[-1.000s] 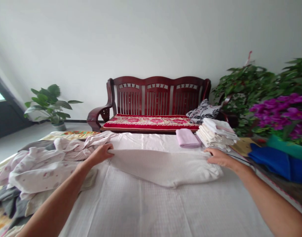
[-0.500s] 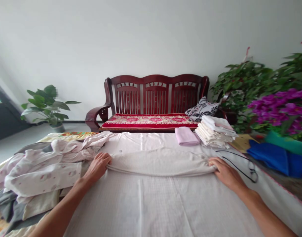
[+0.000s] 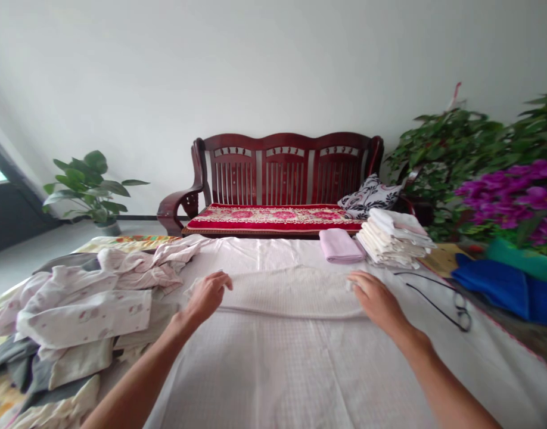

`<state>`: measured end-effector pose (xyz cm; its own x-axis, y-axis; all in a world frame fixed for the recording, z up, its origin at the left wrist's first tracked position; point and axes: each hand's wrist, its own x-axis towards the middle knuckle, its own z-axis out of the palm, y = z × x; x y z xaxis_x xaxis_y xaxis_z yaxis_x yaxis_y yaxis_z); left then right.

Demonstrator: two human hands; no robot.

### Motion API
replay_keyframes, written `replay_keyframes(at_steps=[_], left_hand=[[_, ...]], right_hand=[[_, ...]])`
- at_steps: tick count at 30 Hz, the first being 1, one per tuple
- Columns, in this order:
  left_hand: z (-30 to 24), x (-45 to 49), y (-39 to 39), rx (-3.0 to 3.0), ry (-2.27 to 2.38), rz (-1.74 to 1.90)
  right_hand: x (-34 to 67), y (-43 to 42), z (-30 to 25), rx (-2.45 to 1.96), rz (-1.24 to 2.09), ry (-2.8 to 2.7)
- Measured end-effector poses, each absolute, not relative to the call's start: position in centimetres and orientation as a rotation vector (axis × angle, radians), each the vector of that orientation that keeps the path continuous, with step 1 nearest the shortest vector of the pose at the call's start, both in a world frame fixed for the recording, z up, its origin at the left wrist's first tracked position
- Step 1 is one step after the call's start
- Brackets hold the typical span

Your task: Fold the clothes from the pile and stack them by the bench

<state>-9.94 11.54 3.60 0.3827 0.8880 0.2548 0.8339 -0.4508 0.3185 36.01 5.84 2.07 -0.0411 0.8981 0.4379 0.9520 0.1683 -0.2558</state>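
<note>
A pale, off-white cloth [image 3: 286,293] lies folded into a wide band across the sheet-covered table in front of me. My left hand [image 3: 210,294] is closed on its left end, fingers curled down over the fabric. At the opposite end my right hand [image 3: 375,298] pinches the cloth, and a small bit of it shows at the fingertips. Beyond the cloth sits a folded lilac towel [image 3: 341,245], with a stack of folded white cloths [image 3: 392,239] to its right.
Loose clothes [image 3: 83,316] are heaped on the left. Eyeglasses [image 3: 462,310] lie to the right of my right hand, near blue fabric [image 3: 501,286] and purple flowers [image 3: 515,196]. A wooden bench [image 3: 285,173] stands behind the white-sheeted table [image 3: 255,369].
Both hands have moved inward, toward each other, along the cloth's ends. The span of cloth between them is shorter. The view has shifted slightly.
</note>
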Motion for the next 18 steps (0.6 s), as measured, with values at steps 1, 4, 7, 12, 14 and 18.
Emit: replay_keyframes(at_steps=[1,4,7,12,14,18], left_hand=[[3.2,-8.3,11.8,2.521,1.492,0.606],[1.5,-4.9,12.4,2.654,1.398,0.519],[-0.6,-4.7,12.6,2.693,1.491,0.358],[-2.0,-7.4,12.7,2.646,1.598,0.308],[-1.6,-7.5,13.0,2.611,1.629,0.366],[0.2,-4.1,14.0,2.479,1.644,0.545]], right_hand=[[34.1,6.3,1.9,-1.706,-0.164,-2.011],[30.7,7.1,0.3,-1.726,-0.258,-2.151],[31.5,7.1,-1.9,-1.809,-0.346,-2.215],[36.3,6.1,-2.9,-1.948,-0.440,-2.080],[37.3,5.9,-2.5,-1.985,-0.478,-1.958],[37.4,6.2,-1.9,-2.088,-0.567,-1.675]])
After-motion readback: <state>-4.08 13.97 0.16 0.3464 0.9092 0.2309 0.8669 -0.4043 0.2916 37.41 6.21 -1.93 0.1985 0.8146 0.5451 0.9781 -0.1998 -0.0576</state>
